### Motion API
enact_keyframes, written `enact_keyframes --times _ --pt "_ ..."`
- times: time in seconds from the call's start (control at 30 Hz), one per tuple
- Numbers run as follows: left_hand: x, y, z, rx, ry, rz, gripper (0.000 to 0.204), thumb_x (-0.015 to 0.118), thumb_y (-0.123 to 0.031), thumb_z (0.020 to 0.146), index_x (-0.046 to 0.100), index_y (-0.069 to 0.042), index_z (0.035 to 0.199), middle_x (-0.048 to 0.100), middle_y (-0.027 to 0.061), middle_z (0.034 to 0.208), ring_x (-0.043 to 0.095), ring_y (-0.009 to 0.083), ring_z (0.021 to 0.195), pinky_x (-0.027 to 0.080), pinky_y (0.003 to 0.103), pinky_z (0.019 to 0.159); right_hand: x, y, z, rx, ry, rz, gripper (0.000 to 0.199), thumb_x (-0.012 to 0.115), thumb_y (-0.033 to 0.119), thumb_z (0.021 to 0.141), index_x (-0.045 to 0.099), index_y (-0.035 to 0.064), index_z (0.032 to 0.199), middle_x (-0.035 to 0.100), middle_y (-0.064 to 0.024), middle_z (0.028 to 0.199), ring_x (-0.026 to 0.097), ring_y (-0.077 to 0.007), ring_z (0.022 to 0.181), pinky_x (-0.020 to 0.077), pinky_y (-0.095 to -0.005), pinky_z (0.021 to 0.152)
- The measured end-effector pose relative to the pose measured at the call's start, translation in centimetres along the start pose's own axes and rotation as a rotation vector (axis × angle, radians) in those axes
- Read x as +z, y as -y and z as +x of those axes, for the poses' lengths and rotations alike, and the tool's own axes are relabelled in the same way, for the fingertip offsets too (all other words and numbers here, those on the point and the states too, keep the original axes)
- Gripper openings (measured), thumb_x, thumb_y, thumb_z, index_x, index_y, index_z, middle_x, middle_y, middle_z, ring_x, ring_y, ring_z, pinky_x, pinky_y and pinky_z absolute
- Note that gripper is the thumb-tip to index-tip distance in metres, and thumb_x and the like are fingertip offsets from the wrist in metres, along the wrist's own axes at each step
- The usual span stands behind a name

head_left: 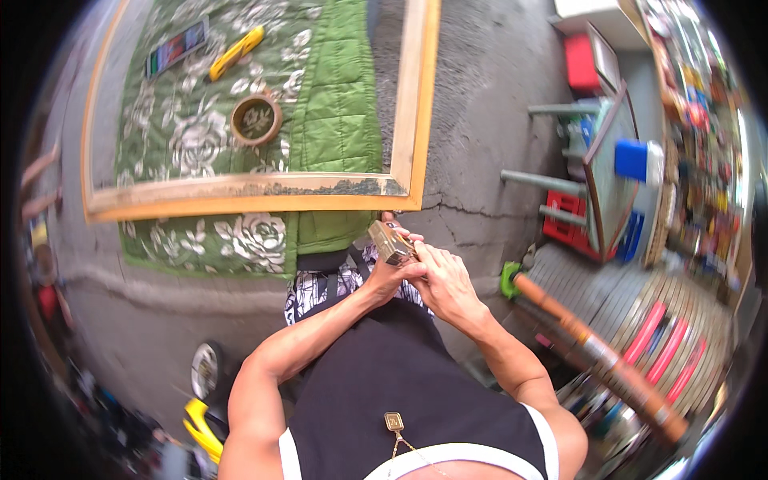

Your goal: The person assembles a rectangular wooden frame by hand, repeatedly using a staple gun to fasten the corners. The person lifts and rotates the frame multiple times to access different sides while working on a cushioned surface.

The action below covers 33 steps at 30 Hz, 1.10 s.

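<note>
Just past the wooden frame's near edge, I hold a small brown and gold box-like piece (390, 242) in front of my waist. My left hand (389, 278) wraps round it from below. My right hand (445, 280) is closed against its right side, with the fingertips partly hidden. The large wooden frame (423, 104) lies ahead on a green floral quilt (336, 96). Inside its outline are a phone (177, 48), a yellow utility knife (235, 54) and a brown ring (276, 120) like a tape roll.
To my right stand a small table (612, 160) on its side, a red crate (564, 220) and a slatted round surface (680, 320) with a long orange-brown tube (600, 352) across it. Crowded shelves (704, 160) line the far right. A wheel (206, 368) and yellow part sit behind left.
</note>
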<state>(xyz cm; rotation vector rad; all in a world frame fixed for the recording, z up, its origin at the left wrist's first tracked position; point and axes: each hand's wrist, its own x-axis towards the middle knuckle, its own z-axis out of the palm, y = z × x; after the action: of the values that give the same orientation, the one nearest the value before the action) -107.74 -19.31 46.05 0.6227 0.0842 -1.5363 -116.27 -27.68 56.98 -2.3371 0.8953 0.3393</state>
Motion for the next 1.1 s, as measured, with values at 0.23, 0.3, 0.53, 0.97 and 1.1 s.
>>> enact_keyframes --times 0.23,0.3,0.53,0.97,1.1 --pt "5.7 5.7 5.7 0.081 -0.294 -0.114 0.059 0.079 -0.013 0.071 0.039 -0.009 0.115 0.051 0.0003 0.101 0.05 0.0111 0.101 0.043 0.031 0.089 -3.6 -10.5 5.2 -0.217 0.395 0.161 0.048 0.059 0.01 0.08 0.043 -0.0019 0.124 0.054 -0.0225 0.109 0.053 -0.0385 0.101 0.0446 -0.0453 0.084" --pt "6.5 7.0 6.7 0.146 -0.339 -0.093 0.055 0.079 -0.018 0.074 0.041 -0.009 0.113 0.049 -0.0022 0.097 0.049 0.0089 0.098 0.042 0.029 0.087 -4.2 -12.5 6.3 -0.226 0.479 0.176 0.042 0.06 0.011 0.079 0.048 -0.0009 0.118 0.056 -0.0224 0.103 0.054 -0.0387 0.098 0.0461 -0.0457 0.081" --pt "2.9 9.6 7.3 0.528 -0.465 -0.069 0.067 0.066 -0.049 0.081 0.041 -0.007 0.126 0.048 0.0067 0.119 0.045 0.0155 0.114 0.038 0.031 0.094 -4.9 -13.9 8.7 -0.144 0.55 0.078 0.046 0.074 0.022 0.072 0.053 -0.0027 0.105 0.06 -0.0242 0.095 0.059 -0.0408 0.09 0.0476 -0.0449 0.077" --pt "-1.5 6.6 10.8 0.471 -0.816 -0.129 0.041 0.062 -0.042 0.088 0.055 -0.008 0.109 0.06 0.0031 0.099 0.059 0.015 0.092 0.049 0.032 0.078 -6.2 -17.1 7.7 -0.158 0.357 0.207 0.049 0.076 0.03 0.071 0.056 -0.0015 0.103 0.062 -0.0215 0.092 0.061 -0.0359 0.09 0.0478 -0.0406 0.079" --pt "-1.9 5.4 12.2 0.504 -0.983 -0.2 0.042 0.074 -0.031 0.08 0.058 -0.004 0.109 0.061 0.0028 0.1 0.061 0.0146 0.087 0.052 0.031 0.074 -6.9 -17.6 6.7 -0.116 0.368 0.217 0.048 0.076 0.03 0.071 0.057 -0.0004 0.103 0.062 -0.021 0.092 0.061 -0.0351 0.089 0.0476 -0.0401 0.079"
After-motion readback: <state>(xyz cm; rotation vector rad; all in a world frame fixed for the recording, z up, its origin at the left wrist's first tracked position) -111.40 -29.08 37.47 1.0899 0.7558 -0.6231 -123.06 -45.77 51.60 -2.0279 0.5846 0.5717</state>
